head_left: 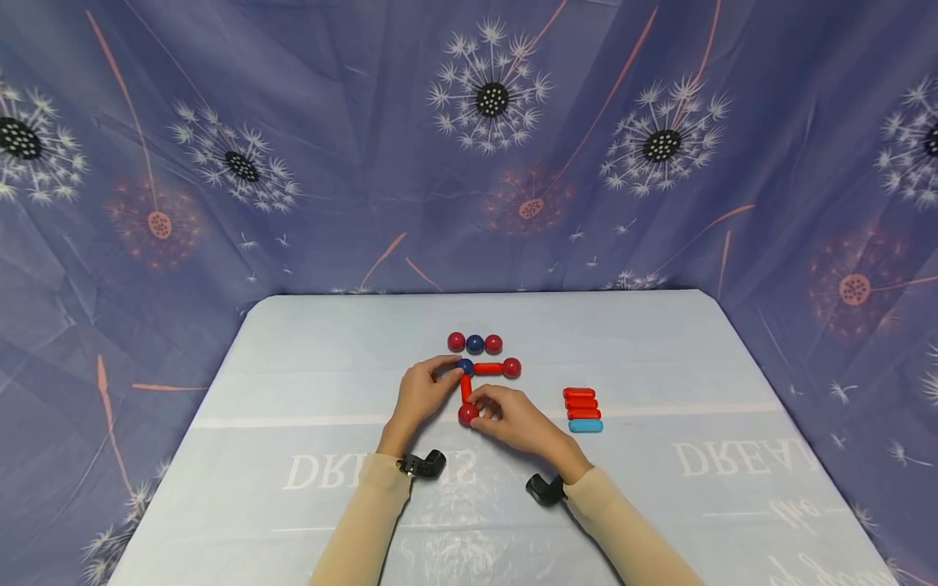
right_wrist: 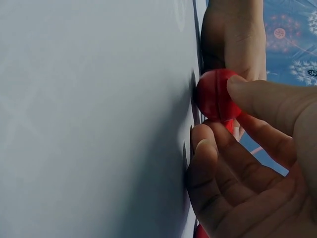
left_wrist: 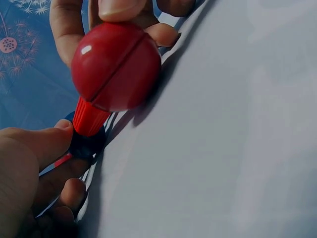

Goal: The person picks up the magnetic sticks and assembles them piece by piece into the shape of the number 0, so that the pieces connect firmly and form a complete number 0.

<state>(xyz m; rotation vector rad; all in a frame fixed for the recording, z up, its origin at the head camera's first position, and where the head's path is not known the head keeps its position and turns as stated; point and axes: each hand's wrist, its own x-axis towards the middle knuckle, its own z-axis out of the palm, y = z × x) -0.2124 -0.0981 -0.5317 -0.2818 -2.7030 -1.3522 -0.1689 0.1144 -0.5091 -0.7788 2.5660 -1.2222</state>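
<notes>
An L-shaped piece of balls and rods lies on the table. Its corner is a dark blue ball (head_left: 466, 366), pinched between the thumb and fingers of my left hand (head_left: 423, 392). From there one red rod (head_left: 488, 369) runs right to a red ball (head_left: 512, 367). A second red rod (head_left: 466, 389) comes toward me and ends in a nearer red ball (head_left: 466, 416), which my right hand (head_left: 519, 420) pinches between thumb and fingers. In the left wrist view this red ball (left_wrist: 116, 67) sits against the ribbed rod (left_wrist: 90, 118). The right wrist view shows my thumb pressing the red ball (right_wrist: 214, 94).
Behind the piece, a red ball (head_left: 457, 341), a blue ball (head_left: 475, 344) and another red ball (head_left: 493, 343) stand in a row. To the right lie three red rods (head_left: 581, 404) and a light blue rod (head_left: 585, 426). A patterned curtain (head_left: 381, 163) hangs behind the table (head_left: 659, 350).
</notes>
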